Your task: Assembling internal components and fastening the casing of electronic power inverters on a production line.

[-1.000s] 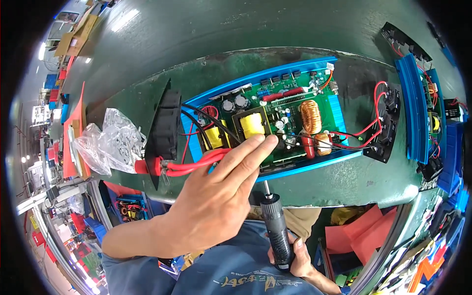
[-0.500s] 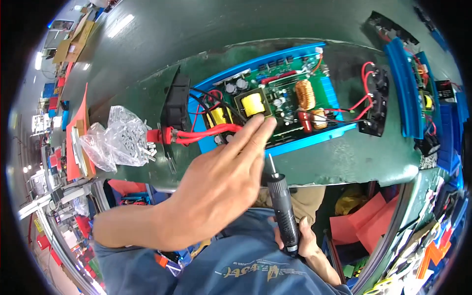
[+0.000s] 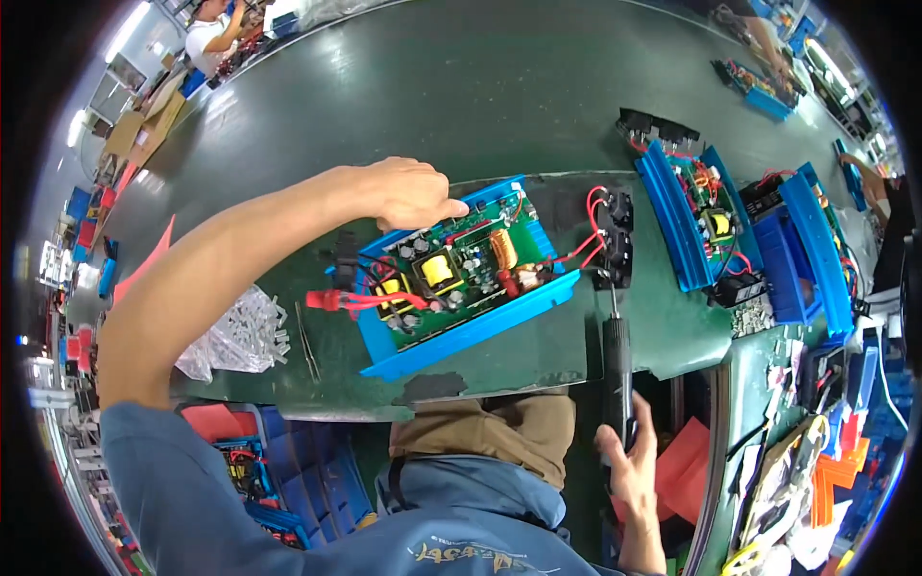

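My left hand is closed, its thumb at the far wall of a blue metal case; its curled fingers hide whatever they may hold. In the case lies a green circuit board with yellow-wrapped transformers and copper coils. My right hand is wrapped round a black electric screwdriver held upright. Its bit meets or nearly meets the near end of a black end panel, which red wires join to the board. Thick red leads with a red connector come out on the left.
A plastic bag of small metal pieces and tweezers lie on the left. At right stand another open blue case and a blue bin. A person sits far left; another person's hand shows at the right edge.
My left hand has gone from the board's near side to the case's far wall and closed. The screwdriver has moved right to the end panel. The view has shifted and shows more table.
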### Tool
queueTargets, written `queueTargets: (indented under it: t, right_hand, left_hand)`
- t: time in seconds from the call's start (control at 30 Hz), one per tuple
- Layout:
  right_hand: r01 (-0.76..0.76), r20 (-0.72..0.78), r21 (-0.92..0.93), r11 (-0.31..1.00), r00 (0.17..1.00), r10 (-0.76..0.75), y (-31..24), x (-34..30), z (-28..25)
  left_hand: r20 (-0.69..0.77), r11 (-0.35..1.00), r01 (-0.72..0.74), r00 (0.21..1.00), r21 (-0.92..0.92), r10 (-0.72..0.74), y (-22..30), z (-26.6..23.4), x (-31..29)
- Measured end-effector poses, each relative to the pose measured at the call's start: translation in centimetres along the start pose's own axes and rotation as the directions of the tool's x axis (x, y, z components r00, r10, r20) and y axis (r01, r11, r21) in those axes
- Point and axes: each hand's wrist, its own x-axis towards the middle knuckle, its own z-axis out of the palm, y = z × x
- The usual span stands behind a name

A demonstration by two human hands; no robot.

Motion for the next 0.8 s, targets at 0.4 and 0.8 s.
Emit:
queueTargets:
  t: [0.4, 0.8]
  right_hand:
    - [0.252, -0.089, -0.428, 0.868, 0.944, -0.317, -6.9, 9.0, -3.0]
    - [0.514, 0.120, -0.354, 0.781, 0.853, -0.507, -9.8, 5.1, 1.6]
  left_hand:
    - [0.106, 0.227, 0.149, 0.976, -0.962, -0.189, 1.6, 9.4, -6.6]
    - [0.056, -0.388, -0.072, 0.950, -0.919, -0.307, 11.4, 14.3, -8.4]
